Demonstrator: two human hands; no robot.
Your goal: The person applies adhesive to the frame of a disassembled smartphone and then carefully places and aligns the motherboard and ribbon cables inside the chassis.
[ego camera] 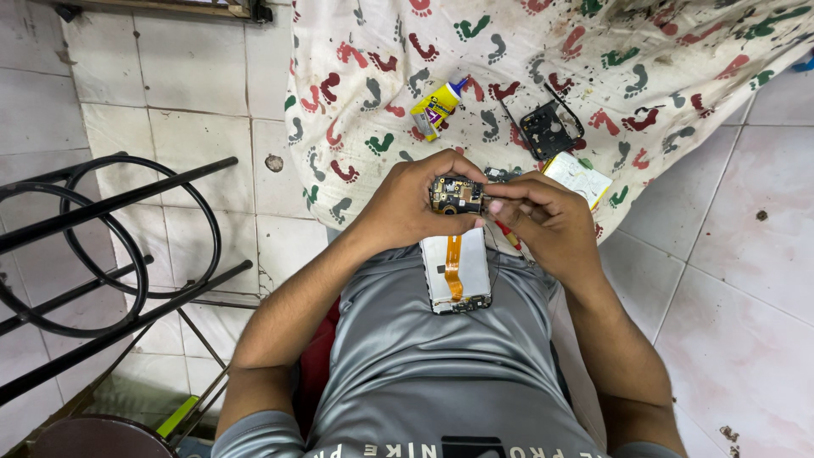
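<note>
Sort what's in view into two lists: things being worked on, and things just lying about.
In hand:
left hand and right hand, both on the small circuit board
opened phone body on the lap

Lying about:
yellow glue bottle
black phone frame
white flat part
footprint cloth
black metal rack

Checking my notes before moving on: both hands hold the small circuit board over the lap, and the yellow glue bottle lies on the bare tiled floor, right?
Not quite. The head view shows the yellow glue bottle lying on the footprint-patterned cloth, not on bare tiles. Both hands, left and right, do hold the small circuit board.
</note>
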